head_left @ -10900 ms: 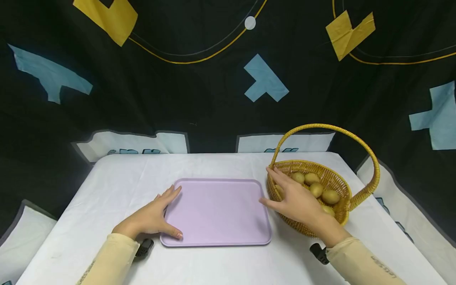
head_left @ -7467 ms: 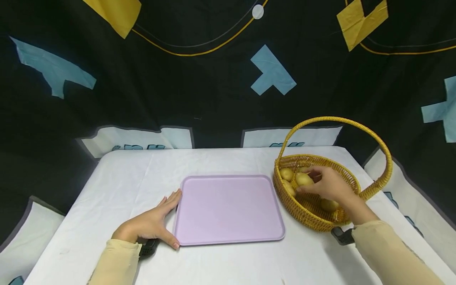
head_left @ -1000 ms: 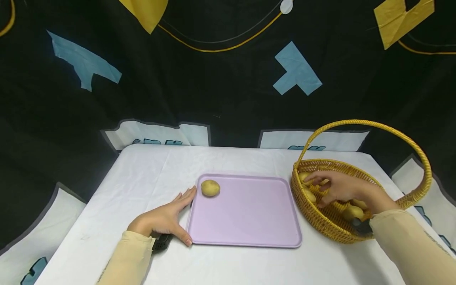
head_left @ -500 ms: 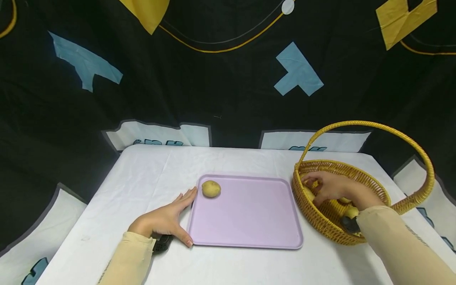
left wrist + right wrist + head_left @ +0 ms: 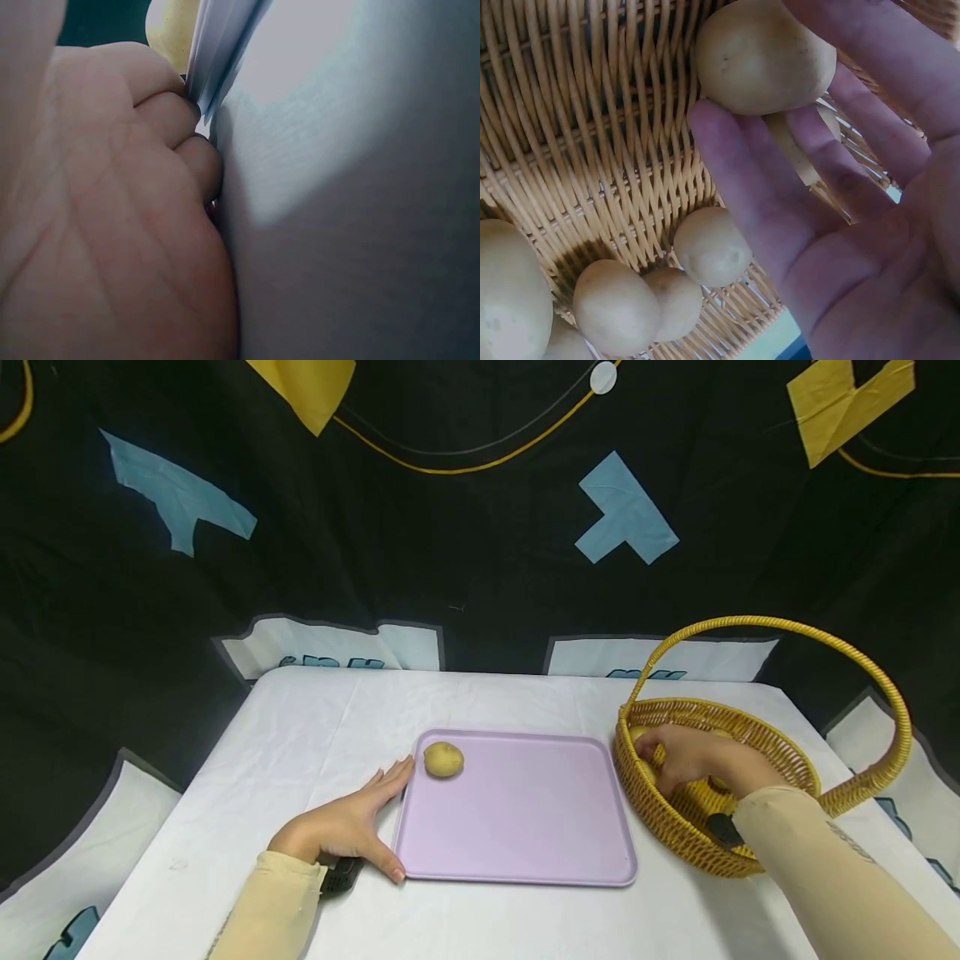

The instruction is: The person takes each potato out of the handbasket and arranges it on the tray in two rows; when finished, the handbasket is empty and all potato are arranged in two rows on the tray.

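In the head view a lilac tray [image 5: 517,810] lies on the white table, with one potato [image 5: 443,759] near its far left corner. My left hand [image 5: 348,822] rests at the tray's left edge, fingers spread and thumb by the near corner. The left wrist view shows its fingertips against the tray rim [image 5: 217,60]. My right hand [image 5: 693,756] reaches into the wicker basket [image 5: 705,852]. In the right wrist view its thumb and fingers grip a potato [image 5: 761,60] by the basket wall; the head view mostly hides this potato.
Several more potatoes [image 5: 615,307] lie in the basket. A tall arched handle [image 5: 847,652] stands over it, above and right of my right arm. Behind the table hangs a black cloth [image 5: 487,552] with blue and yellow shapes.
Over the earlier frames, a potato has come onto the tray. In the last second my right hand has moved slightly left and lower in the basket, its fingers closing round another potato. Left hand stays.
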### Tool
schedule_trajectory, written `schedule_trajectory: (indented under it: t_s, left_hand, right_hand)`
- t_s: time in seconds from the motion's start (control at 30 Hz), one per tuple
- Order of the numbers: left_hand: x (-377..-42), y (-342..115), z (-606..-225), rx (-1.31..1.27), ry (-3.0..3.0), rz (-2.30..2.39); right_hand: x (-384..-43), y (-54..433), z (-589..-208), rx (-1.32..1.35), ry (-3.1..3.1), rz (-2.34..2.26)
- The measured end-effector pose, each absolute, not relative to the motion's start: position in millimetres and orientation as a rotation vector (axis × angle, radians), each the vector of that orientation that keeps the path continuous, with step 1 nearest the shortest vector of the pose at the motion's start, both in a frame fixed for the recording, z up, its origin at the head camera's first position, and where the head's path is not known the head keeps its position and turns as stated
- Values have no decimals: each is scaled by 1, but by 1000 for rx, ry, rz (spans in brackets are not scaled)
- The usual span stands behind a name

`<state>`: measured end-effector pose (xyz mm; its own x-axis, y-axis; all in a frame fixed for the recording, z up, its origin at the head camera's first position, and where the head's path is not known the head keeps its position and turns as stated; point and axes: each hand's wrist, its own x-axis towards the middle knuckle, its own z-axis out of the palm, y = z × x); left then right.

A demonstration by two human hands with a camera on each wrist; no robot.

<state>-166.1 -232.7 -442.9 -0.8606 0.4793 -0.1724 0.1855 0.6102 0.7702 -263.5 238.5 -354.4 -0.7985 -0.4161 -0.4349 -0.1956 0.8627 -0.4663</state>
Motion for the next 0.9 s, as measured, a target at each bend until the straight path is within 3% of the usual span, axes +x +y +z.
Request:
schedule_trajectory:
  t_s: [0.9]
  left_hand:
    - [-166, -233, -443, 536, 2481, 1133]
  right_hand:
    - [-266, 239, -351, -520, 2548, -420]
